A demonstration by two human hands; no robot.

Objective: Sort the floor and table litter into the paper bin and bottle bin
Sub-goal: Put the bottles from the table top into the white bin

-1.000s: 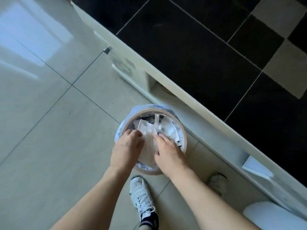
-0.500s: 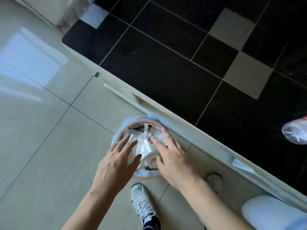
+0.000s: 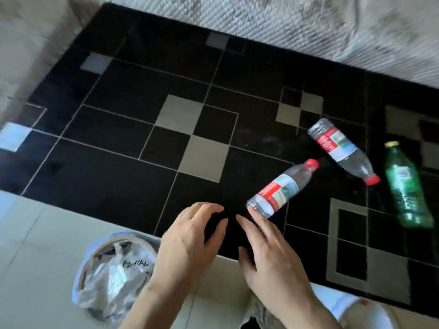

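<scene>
The paper bin [image 3: 95, 255], round with a plastic liner, stands on the floor at lower left, filled with crumpled white paper [image 3: 111, 276]. My left hand [image 3: 187, 243] hovers just right of it, fingers apart and empty. My right hand [image 3: 273, 257] is beside it, also open and empty. On the black table lie three bottles: a clear one with a red cap [image 3: 282, 188] just beyond my right fingertips, a second clear red-capped one [image 3: 342, 150] farther right, and a green bottle [image 3: 406, 186] at the far right.
The black table [image 3: 133, 162] with grey squares and a pale edge fills the middle of the view. A light woven sofa [image 3: 297, 27] runs along its far side. Pale floor tiles [image 3: 28, 245] lie at lower left.
Both hands have lifted out of the paper bin and opened, leaving the paper inside. My view has swung up and right, bringing the table and the three bottles into sight.
</scene>
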